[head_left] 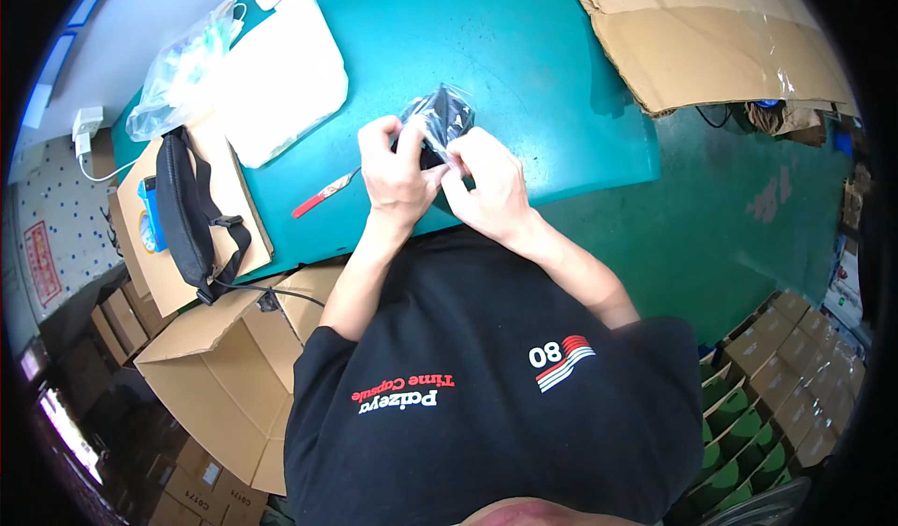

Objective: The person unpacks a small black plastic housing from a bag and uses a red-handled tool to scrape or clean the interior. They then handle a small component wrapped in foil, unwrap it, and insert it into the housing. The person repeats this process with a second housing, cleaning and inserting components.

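Note:
Close to the table's near edge, my left hand (397, 176) and my right hand (490, 187) are together on a black item in a clear plastic bag (443, 111). The fingers of my left hand curl round the left side of the bag. On the right side, my right thumb and fingers pinch the plastic. What the black item is I cannot make out, since glare and my fingers cover it. Just left of my left hand lies a slim red thing (320, 197) with a grey end, on the green table (486, 40).
Left on the table are a white bag (288, 82), a clear plastic bag (192, 63) and a black waist bag (185, 213) on cardboard. An open carton (224, 367) stands below at left. A large cardboard box (702, 35) is at far right; a divided carton (734, 432) sits lower right.

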`<state>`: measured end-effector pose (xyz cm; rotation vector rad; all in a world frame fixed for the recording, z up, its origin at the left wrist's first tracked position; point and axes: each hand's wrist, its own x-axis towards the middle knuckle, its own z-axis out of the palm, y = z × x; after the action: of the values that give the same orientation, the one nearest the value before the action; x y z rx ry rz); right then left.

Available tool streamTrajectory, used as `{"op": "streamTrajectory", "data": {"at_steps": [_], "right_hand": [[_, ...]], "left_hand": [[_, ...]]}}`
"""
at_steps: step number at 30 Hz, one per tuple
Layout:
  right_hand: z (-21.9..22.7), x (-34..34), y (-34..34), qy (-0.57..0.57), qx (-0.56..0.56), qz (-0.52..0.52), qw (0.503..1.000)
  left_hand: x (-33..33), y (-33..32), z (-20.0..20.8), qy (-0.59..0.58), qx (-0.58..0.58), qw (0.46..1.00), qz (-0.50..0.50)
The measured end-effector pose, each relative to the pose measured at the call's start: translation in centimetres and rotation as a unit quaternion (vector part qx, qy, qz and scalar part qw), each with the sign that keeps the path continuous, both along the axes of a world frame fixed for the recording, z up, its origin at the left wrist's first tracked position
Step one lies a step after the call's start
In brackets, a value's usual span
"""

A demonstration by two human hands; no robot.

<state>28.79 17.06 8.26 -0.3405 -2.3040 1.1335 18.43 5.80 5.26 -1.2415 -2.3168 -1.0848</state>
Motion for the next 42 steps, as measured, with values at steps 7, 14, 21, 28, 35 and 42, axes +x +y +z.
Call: {"op": "streamTrajectory", "data": {"at_steps": [7,14,21,28,35,42], "right_hand": [[-3.4,0.1,0.2,0.026,-0.221,-0.041,0.974],[-4.3,-1.0,0.5,0.005,-0.194,-0.152,0.969],[-4.1,-1.3,2.0,-0.015,-0.127,-0.19,0.973],[-4.1,-0.9,3.3,-0.101,-0.061,-0.151,0.981],[-0.4,-0.6,4.5,-0.205,0.019,-0.076,0.976],[2.2,0.4,5.6,-0.113,-0.079,0.066,0.988]], "left_hand": [[-0.5,0.7,-0.2,-0.055,0.102,0.993,0.002],[0.1,0.6,-0.1,-0.117,0.095,0.985,-0.09],[3.2,-0.2,-1.6,-0.103,0.133,0.978,-0.126],[0.7,-1.1,1.8,-0.143,-0.023,0.989,0.016],[-0.4,-1.1,3.6,-0.25,-0.006,0.967,0.041],[-1.5,-2.1,4.1,-0.131,-0.053,0.99,-0.003]]}}
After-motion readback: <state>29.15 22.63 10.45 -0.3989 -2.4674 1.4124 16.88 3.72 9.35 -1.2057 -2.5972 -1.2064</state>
